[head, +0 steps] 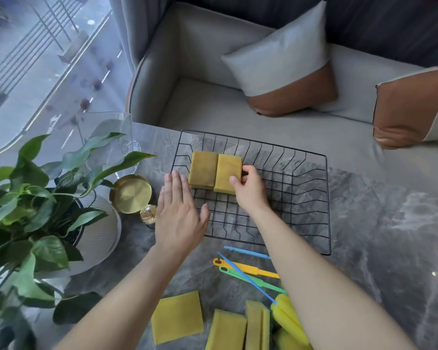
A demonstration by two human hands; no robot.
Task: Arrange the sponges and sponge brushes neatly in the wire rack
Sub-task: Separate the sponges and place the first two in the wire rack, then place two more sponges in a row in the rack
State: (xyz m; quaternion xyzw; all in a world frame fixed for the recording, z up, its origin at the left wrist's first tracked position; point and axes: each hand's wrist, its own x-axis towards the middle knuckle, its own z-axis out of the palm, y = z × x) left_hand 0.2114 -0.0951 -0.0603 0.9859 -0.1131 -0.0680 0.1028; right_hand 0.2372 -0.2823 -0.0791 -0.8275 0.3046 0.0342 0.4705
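1. Setting: grey marbled table (364,223) beside a window, a grey sofa (213,102) behind it; a potted plant (36,198) and a brass dish (132,193) sit at the left.
2. Wire rack (314,198): black, lying flat on the table with its long axis left to right. Two sponges lie flat in its far-left corner, side by side and touching, long axes pointing away from the person.
3. Right hand (248,190): the grip pinches the right sponge (228,173), thumb on its near corner and fingers on its right edge. Left hand (177,210): fingers spread flat, palm down over the rack's left edge, just beside the left sponge (202,170); holding nothing.
4. Still outside the rack: loose yellow sponges (177,317) on the near table, and sponge brushes (248,269) with blue, yellow and green handles lying crossed, handle tips pointing left and away, foam heads partly hidden under the right forearm.
5. Handling, judged: sponges light, soft and compressible; hold by opposite edges, gently. Brushes thin and flexible; best lifted at mid-handle.
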